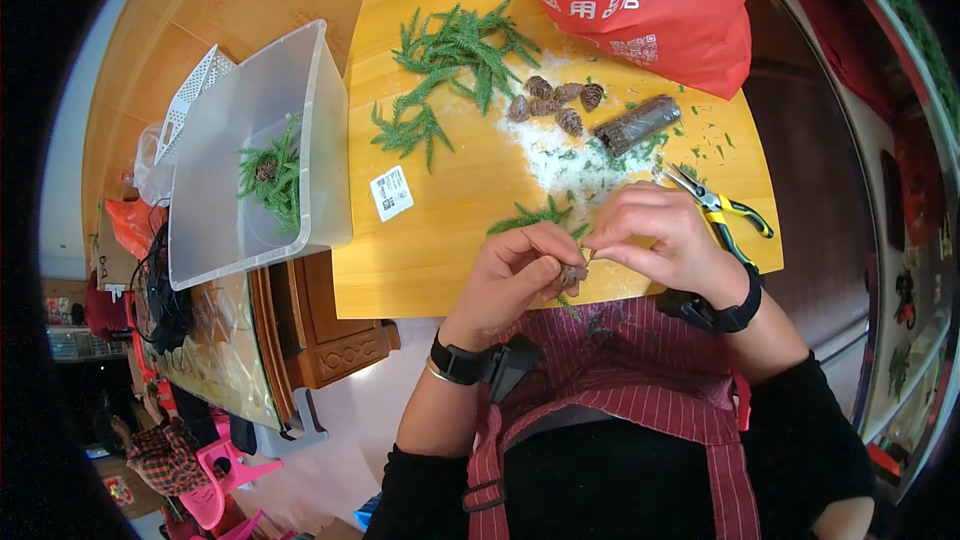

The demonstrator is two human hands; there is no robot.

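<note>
Brown pinecone [571, 277], partly hidden, above near edge of table [420, 265]; left hand [512, 278] has grip clamped on it. Right hand [662, 232] just beside, fingertips pinched together; cannot tell on what. Green sprig [532, 217] beyond left hand, pliers [719, 204] beside right, loose pinecones [568, 120] farther back.

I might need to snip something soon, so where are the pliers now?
In the head view, the pliers lie near the right edge of the yellow table, just right of the right hand and below the dark roll.
</note>
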